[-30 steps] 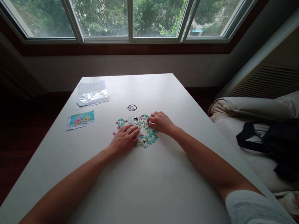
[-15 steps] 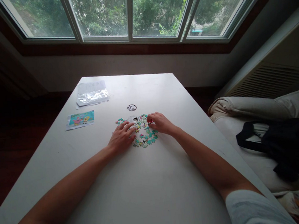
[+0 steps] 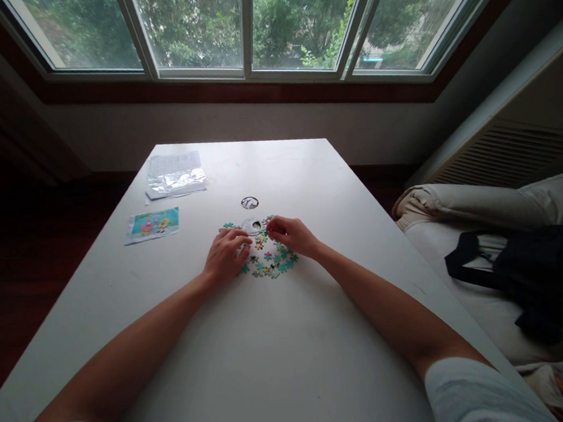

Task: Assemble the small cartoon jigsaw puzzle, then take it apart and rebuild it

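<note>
Small jigsaw puzzle pieces (image 3: 273, 266), mostly turquoise with some yellow and pink, lie loosely in a rough ring on the white table (image 3: 265, 347). My left hand (image 3: 225, 254) rests at the ring's left side, fingers slightly bent and apart, covering some pieces. From the right, my right hand (image 3: 291, 235) reaches over the ring with thumb and fingers pinched around what looks like a puzzle piece, mostly hidden by the fingertips. A clear round disc (image 3: 249, 227) with a dark centre lies just beyond the hands, between them.
A small round dark-rimmed item (image 3: 249, 203) lies farther back. To the left are a colourful cartoon picture card (image 3: 153, 224) and a shiny plastic sleeve with papers (image 3: 176, 175). A pale sofa (image 3: 445, 234) with a dark bag (image 3: 533, 265) stands right of the table.
My right hand has moved left and slightly away from me, toward the clear disc, fingers still pinched. My left hand has shifted only a little, its fingers drawn slightly back.
</note>
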Demonstrator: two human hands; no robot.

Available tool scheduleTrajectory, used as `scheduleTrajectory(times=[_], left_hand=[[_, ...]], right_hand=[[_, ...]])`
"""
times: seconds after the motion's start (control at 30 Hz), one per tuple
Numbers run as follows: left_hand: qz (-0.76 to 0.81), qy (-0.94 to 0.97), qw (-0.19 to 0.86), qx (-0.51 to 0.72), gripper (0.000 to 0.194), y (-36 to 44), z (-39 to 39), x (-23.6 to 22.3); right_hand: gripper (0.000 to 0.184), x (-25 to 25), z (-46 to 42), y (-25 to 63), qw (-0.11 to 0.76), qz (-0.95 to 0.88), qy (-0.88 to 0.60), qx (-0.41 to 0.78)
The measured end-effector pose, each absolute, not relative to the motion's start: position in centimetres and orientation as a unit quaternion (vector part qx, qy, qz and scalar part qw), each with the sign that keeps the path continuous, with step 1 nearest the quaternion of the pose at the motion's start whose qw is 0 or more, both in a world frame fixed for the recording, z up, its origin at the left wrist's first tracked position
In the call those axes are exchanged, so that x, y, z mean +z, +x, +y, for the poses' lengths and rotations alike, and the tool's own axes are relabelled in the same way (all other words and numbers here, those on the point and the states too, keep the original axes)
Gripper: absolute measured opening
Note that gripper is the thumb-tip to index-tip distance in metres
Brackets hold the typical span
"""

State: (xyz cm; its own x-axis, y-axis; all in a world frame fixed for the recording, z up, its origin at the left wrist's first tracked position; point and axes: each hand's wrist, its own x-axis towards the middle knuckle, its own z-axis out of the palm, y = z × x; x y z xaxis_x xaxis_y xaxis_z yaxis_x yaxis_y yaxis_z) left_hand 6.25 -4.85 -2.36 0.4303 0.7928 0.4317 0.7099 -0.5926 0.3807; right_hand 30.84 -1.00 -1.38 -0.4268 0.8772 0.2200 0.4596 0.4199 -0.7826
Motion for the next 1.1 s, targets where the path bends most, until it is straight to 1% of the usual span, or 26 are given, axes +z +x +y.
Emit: scheduleTrajectory(times=[0.13,0.23,0.47,0.73,0.87,0.97,1.1], left_hand=[[0.46,0.826,0.087,0.313,0.019,6.3,-4.5,-2.5],[0.467,0.816,0.103,0.324,0.017,6.3,-4.3,-2.5],[0.432,0.813,0.17,0.351,0.019,6.3,-4.0,-2.6],[0.414,0.796,0.239,0.372,0.022,6.2,-3.9,-2.3],[0.433,0.781,0.243,0.379,0.023,6.2,-3.8,-2.4],[0.467,0.767,0.233,0.374,0.024,6.2,-3.7,-2.7],[0.488,0.772,0.205,0.352,0.024,6.2,-3.7,-3.2]], right_hand=[[0.02,-1.7,-1.4,29.8,0.318,-0.773,-0.414,0.361],[0.022,-2.0,-1.6,29.3,0.312,-0.779,-0.406,0.363],[0.012,-2.5,-1.4,29.0,0.316,-0.8,-0.404,0.31],[0.009,-2.9,-1.4,29.0,0.331,-0.813,-0.381,0.291],[0.007,-2.7,-1.4,29.1,0.338,-0.812,-0.388,0.277],[0.004,-2.6,-1.3,29.4,0.35,-0.819,-0.394,0.227],[0.008,-2.7,-1.1,29.7,0.335,-0.851,-0.374,0.153]])
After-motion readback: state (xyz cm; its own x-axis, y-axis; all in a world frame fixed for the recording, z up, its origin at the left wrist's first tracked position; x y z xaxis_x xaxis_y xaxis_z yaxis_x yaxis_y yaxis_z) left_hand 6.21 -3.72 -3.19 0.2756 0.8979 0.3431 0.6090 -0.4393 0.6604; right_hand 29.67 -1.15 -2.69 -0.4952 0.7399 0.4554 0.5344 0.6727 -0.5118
